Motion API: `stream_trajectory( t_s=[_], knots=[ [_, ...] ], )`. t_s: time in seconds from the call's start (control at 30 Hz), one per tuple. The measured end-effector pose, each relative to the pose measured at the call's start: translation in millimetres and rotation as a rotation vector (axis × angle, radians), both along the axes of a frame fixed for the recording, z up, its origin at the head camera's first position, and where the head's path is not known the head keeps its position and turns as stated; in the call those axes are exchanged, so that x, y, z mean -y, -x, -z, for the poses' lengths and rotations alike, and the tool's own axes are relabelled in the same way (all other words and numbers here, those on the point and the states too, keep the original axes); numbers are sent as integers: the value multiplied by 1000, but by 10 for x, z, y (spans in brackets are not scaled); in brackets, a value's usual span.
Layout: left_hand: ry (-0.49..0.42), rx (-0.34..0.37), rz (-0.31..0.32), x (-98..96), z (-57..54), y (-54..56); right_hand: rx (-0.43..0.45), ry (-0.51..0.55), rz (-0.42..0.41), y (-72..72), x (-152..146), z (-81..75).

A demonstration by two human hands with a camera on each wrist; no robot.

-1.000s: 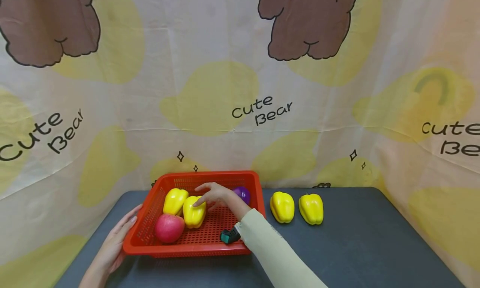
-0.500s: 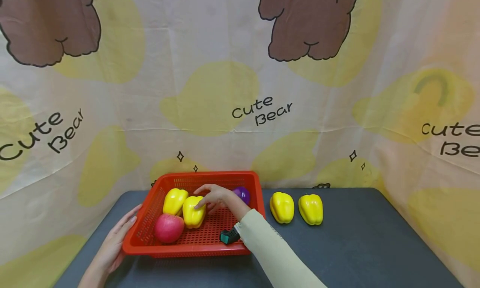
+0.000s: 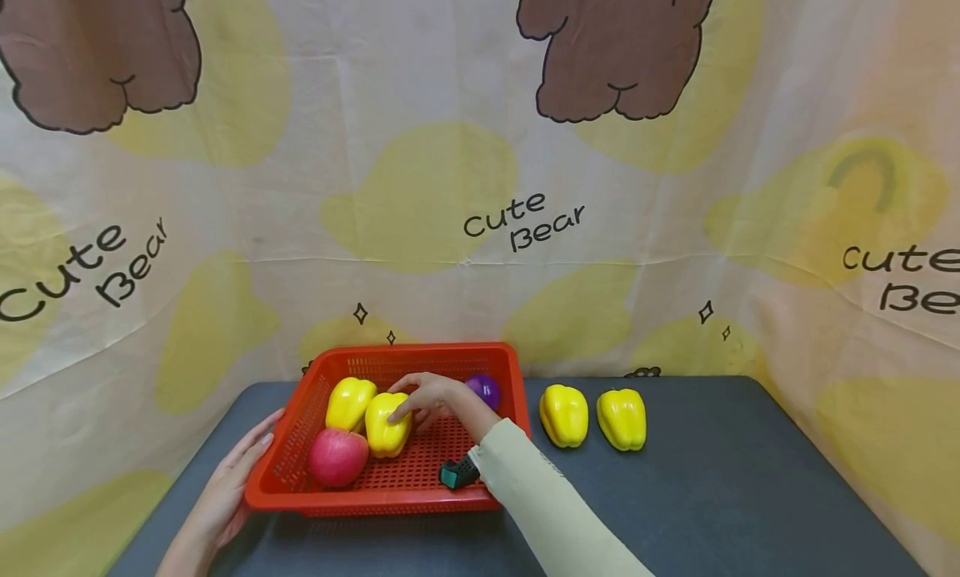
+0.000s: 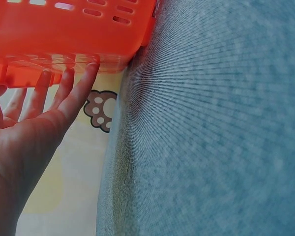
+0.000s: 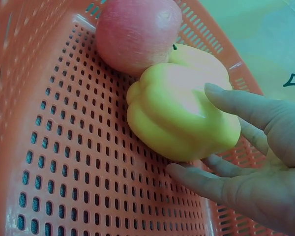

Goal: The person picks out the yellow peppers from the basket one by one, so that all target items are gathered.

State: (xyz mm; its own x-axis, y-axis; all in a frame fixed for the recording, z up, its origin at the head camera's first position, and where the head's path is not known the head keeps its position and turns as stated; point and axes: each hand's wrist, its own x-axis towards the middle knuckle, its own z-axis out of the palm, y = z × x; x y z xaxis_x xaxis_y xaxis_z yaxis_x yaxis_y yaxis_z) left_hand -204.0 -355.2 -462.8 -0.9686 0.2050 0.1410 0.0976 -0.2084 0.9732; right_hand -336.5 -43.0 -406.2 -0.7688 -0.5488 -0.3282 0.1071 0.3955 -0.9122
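Observation:
In the head view, a red plastic basket holds two yellow bell peppers, a red apple and a round purple item. My left hand rests its extended fingers against the basket's left side; the left wrist view shows these fingertips at the outer wall. My right hand is inside the basket at the nearer bell pepper. Its thumb lies over that pepper and its other fingers spread loosely beside and below it. Behind sits the other bell pepper, beside the apple.
Two more yellow bell peppers, a left one and a right one, sit on the dark grey table right of the basket. A patterned cloth hangs behind the table. A black wrist device is at the right sleeve.
My right hand has shifted very slightly at the nearer bell pepper, its thumb a little lower. The left hand, the basket and the other things look unmoved.

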Motion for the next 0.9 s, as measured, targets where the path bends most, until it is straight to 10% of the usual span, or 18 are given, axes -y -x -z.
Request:
stream_trajectory(
  t_s=[0.9],
  knots=[
    [-18,8,17,4,-12,5,-23,79,115,-30,14,-31]
  ],
)
